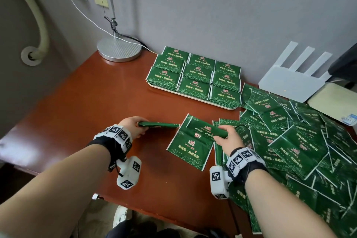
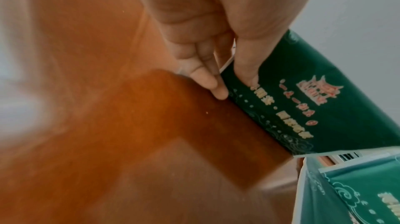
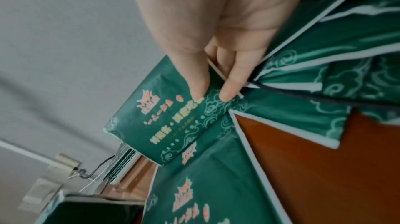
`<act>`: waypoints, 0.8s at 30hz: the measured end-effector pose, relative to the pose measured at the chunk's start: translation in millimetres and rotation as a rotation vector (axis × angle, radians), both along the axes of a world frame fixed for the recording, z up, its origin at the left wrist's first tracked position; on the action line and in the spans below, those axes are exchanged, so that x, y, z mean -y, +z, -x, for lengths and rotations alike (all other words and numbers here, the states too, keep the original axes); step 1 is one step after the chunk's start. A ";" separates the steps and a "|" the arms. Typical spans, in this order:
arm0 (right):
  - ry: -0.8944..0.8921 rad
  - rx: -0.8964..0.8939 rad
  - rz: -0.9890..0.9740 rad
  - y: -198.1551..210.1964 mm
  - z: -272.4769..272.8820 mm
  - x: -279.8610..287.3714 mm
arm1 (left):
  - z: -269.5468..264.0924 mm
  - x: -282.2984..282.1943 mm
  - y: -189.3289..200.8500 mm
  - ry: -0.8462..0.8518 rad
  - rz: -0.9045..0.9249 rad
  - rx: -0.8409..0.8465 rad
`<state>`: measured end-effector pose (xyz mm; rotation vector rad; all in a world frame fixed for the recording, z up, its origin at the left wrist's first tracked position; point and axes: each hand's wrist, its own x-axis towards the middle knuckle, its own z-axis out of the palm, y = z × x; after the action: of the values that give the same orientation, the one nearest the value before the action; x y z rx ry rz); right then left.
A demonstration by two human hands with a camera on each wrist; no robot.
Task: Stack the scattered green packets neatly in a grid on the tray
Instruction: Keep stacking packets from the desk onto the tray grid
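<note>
Your left hand (image 1: 133, 126) hides the near end of its packet (image 1: 160, 124), and the tray (image 1: 190, 97) shows you only a front rim under the stacks (image 1: 195, 75). The pile (image 1: 309, 150) runs off the head view's right edge. The bench (image 2: 86, 108) blurs badly in your left wrist view.

Bare table (image 1: 108, 98) lies open ahead of my left hand (image 1: 133, 125) all the way up to the tray (image 1: 185, 96), so I can pass there, with only the lamp base (image 1: 119, 49) standing off in the far corner. On my right the loose heap of packets (image 1: 301, 141) covers the table to its edge, and the white router (image 1: 291, 87) stands behind it against the wall. A flat packet (image 1: 191, 147) lies between my hands, and the tray's packet stacks (image 1: 195, 75) sit close against the wall.
</note>
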<state>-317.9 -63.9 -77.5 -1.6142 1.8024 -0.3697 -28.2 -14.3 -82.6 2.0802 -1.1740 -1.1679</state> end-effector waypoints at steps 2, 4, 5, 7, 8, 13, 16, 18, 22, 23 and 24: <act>-0.048 0.027 -0.060 -2.9 -1.1 1.9 | -2.7 3.8 -3.0 -0.028 -0.017 0.025; -0.080 0.056 -0.118 -3.4 -5.1 3.1 | -6.9 8.9 -3.7 -0.057 -0.029 0.082; -0.091 0.079 -0.129 -0.5 -7.6 3.6 | -8.9 12.5 -2.6 -0.069 -0.031 0.099; -0.092 0.089 -0.102 8.3 -9.9 6.7 | -11.3 21.8 4.8 -0.114 -0.030 0.128; -0.101 0.092 -0.080 15.0 -9.6 8.7 | -11.6 27.6 10.9 -0.136 -0.023 0.140; -0.243 0.156 0.085 52.1 8.0 37.9 | -5.0 69.2 51.5 -0.210 0.061 0.160; -0.350 0.180 0.131 69.6 21.9 60.5 | 3.0 100.4 68.5 -0.241 0.070 0.177; -0.380 0.171 0.176 75.5 29.6 75.8 | 9.9 120.6 74.1 -0.256 0.062 0.184; -0.440 0.139 0.182 82.3 38.8 107.0 | 25.7 158.0 71.0 -0.265 0.034 0.137; -0.448 0.132 0.177 83.0 38.2 114.7 | 29.5 166.0 69.1 -0.278 0.006 0.146; -0.447 0.121 0.170 81.9 38.0 123.2 | 32.9 173.5 66.5 -0.289 -0.017 0.144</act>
<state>-355.9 -187.0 4.4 -1.2510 2.0736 -0.8230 -61.1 -187.8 -16.1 2.0849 -1.5792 -1.1706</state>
